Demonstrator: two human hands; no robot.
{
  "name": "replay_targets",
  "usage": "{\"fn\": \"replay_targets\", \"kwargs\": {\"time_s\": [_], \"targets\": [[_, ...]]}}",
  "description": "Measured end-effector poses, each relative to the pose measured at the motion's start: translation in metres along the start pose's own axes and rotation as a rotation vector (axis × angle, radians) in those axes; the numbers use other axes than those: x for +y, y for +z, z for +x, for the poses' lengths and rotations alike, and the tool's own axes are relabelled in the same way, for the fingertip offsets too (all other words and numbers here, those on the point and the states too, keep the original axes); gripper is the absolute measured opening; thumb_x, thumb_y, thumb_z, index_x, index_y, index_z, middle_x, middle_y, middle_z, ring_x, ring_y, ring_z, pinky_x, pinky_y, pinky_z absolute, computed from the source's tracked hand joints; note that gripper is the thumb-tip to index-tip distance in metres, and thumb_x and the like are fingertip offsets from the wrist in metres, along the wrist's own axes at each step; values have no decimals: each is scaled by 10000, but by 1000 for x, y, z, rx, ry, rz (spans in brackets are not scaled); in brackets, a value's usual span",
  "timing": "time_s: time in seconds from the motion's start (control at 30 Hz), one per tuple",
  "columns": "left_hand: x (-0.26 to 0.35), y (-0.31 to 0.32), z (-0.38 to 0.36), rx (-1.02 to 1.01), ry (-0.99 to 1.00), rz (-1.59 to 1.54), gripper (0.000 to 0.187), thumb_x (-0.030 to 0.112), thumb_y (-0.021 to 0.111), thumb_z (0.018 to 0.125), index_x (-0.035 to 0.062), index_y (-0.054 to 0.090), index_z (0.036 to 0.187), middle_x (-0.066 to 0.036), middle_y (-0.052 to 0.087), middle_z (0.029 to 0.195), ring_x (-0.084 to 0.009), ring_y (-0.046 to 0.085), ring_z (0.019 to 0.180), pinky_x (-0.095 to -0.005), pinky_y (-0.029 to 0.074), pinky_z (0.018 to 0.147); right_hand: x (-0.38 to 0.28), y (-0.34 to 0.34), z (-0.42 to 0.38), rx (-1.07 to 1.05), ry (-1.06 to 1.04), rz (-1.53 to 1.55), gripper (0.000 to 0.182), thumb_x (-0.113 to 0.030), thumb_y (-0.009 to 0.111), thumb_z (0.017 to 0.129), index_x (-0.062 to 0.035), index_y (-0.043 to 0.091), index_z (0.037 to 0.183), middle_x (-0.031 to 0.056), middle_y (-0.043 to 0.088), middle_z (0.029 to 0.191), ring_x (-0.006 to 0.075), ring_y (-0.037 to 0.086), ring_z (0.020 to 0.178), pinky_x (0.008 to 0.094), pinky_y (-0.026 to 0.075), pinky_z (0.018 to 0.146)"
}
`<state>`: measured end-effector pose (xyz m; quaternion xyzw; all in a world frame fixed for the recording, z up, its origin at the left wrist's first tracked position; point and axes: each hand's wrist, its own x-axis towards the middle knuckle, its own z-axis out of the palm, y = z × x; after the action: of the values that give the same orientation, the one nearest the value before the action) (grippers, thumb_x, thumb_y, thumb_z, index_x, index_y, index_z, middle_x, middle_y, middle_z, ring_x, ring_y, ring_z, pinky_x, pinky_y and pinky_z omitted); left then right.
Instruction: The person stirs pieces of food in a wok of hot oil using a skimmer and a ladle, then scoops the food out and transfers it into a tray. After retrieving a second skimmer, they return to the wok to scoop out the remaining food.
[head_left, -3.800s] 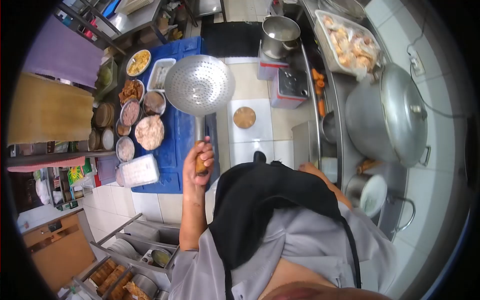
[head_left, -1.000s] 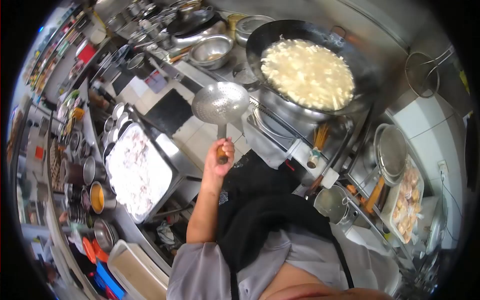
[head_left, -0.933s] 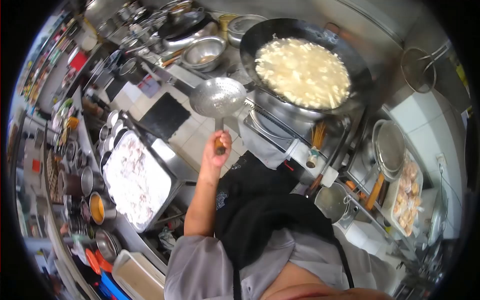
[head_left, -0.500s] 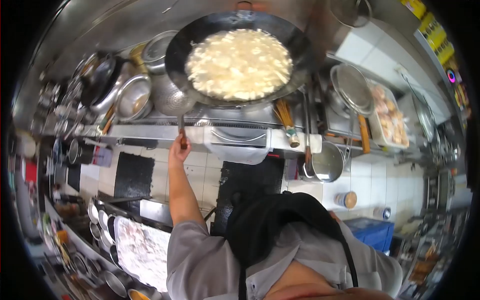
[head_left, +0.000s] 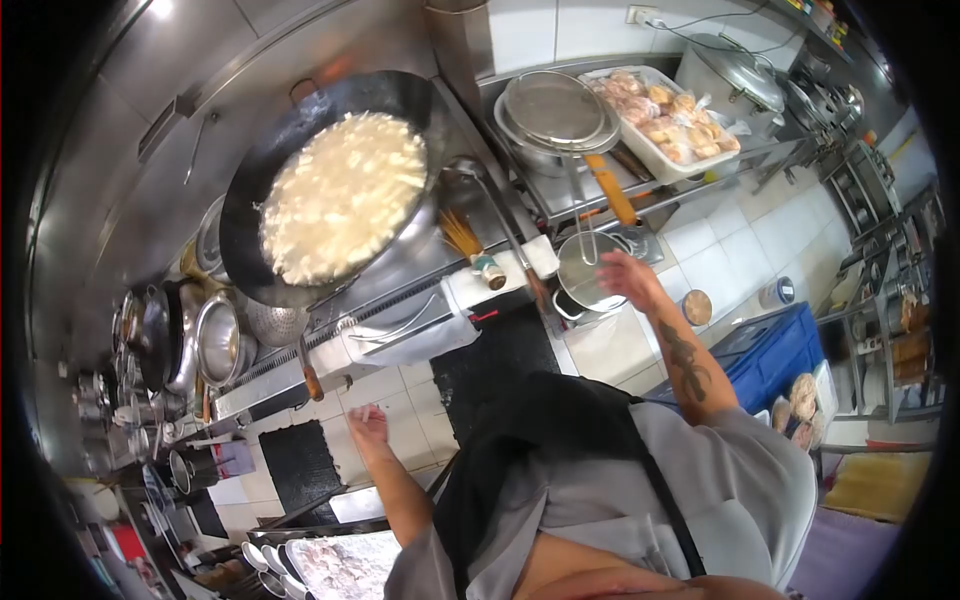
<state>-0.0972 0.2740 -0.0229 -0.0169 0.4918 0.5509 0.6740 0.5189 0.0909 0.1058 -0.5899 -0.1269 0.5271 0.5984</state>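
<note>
My left hand (head_left: 370,425) is off the stove's front edge, fingers loosely curled and apart, with nothing visible in it. Nearest to it is the wooden handle of a perforated skimmer (head_left: 278,323), which rests beside the big black wok (head_left: 245,225). Pale pieces in cloudy liquid (head_left: 345,195) fill the wok. On the other side, my right hand (head_left: 630,280) reaches out with fingers apart, close to the looped handle end of a round mesh strainer (head_left: 562,105). A pot of liquid (head_left: 585,275) is just beside that hand. Contact with the handle cannot be made out.
A bamboo brush (head_left: 462,235) and a long-handled ladle (head_left: 490,190) lie right of the wok. A white tray (head_left: 680,168) holds bagged food. Metal bowls (head_left: 222,340) crowd the left side. A blue bin (head_left: 770,350) and a lidded tub (head_left: 696,307) stand at the right.
My left hand has let go of the skimmer's handle and drawn back. My right hand has come into view, stretched toward the strainer. The view has turned to the right.
</note>
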Motion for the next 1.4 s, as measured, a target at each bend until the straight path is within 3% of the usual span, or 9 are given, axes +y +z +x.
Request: {"fn": "replay_targets", "kwargs": {"time_s": [0.13,0.23,0.47,0.73,0.9,0.93,1.07,1.2,1.4], "targets": [[-75,30,-48,-259,-341,404,207,215,558,864,69,518,1005,-105,593,846,-203,574,688,-306,489,601,-22,58,6,-352,92,499,635,-519,432,919,9,428,1271,182,592,1091,326,622,928,422,509,797],[-116,71,-81,-359,-431,586,304,225,565,870,75,518,1129,-100,614,913,-194,586,718,-307,492,618,-48,102,4,-174,28,610,520,-446,454,930,-14,429,1218,185,564,1147,329,615,927,421,508,790],[-182,210,-169,-725,-452,1038,331,244,538,912,79,521,1198,-102,610,1009,-181,606,775,-305,505,660,-83,127,24,-256,-103,606,120,-122,475,930,-172,438,1032,7,474,682,113,424,498,281,383,468],[-272,364,-237,-1074,-615,868,509,421,512,880,68,473,1246,-95,560,1140,-189,573,954,-342,463,788,-123,108,-51,-321,-161,504,222,-175,514,937,-152,472,1154,-1,473,688,96,410,469,258,343,424],[-342,423,-233,-1238,-558,437,428,394,539,804,64,576,1075,-56,628,884,-260,615,810,-378,494,738,-147,66,-48,-393,-185,511,240,-194,521,933,-132,473,1160,-8,476,696,76,398,449,216,327,398],[-344,432,-226,-1445,-598,434,460,365,491,843,25,546,1149,-97,600,1067,-240,582,1006,-362,465,869,-143,57,-54,-395,-188,496,238,-196,522,933,-135,476,1159,-11,478,698,74,395,445,211,323,394],[-336,466,-264,-960,-735,541,335,322,432,929,-1,510,978,-112,591,884,-244,599,816,-355,507,666,-135,40,-79,-280,-196,439,237,-222,534,927,-128,522,1144,-31,480,699,50,379,429,201,313,371],[-362,473,-231,-855,-567,445,98,168,480,918,82,434,908,-30,502,683,-130,500,547,-262,419,461,-148,4,-73,-327,-229,542,291,-272,508,951,-113,518,1195,-42,446,694,29,346,423,186,299,366],[-261,418,-280,-829,-376,536,116,153,521,924,93,435,975,-37,534,761,-111,502,600,-253,406,492,-132,-13,-98,-269,-353,506,306,-246,448,980,-107,493,1249,-33,431,679,34,333,413,179,280,357]]}}
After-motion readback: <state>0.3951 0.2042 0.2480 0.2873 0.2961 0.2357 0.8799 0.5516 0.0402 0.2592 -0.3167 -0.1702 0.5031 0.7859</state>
